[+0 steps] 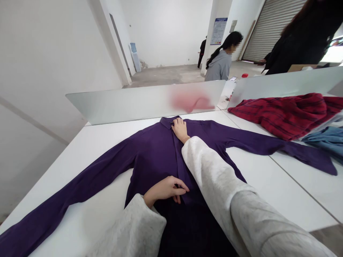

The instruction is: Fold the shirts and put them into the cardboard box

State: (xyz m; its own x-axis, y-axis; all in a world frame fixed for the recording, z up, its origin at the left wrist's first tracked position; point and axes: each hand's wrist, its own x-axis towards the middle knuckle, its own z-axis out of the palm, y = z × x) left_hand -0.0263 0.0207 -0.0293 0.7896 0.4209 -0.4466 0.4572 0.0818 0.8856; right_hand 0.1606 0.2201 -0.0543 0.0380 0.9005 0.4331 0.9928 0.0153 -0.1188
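A purple button-up shirt (pixel 150 153) lies face up on the white table (pixel 104 139), with both sleeves spread out to the sides. My left hand (pixel 167 189) pinches the button placket low on the shirt front, fingers closed on the fabric. My right hand (pixel 180 129) reaches far forward and rests on the shirt just below the collar, fingers curled on the cloth at the top of the placket. Both my arms are in light grey fleece sleeves.
A frosted divider panel (pixel 144 101) stands along the table's far edge. A red plaid garment (pixel 284 110) and a blue garment (pixel 327 141) lie on the adjoining table at right. Two people stand beyond the divider, one in grey (pixel 221 60), one in black (pixel 300 39).
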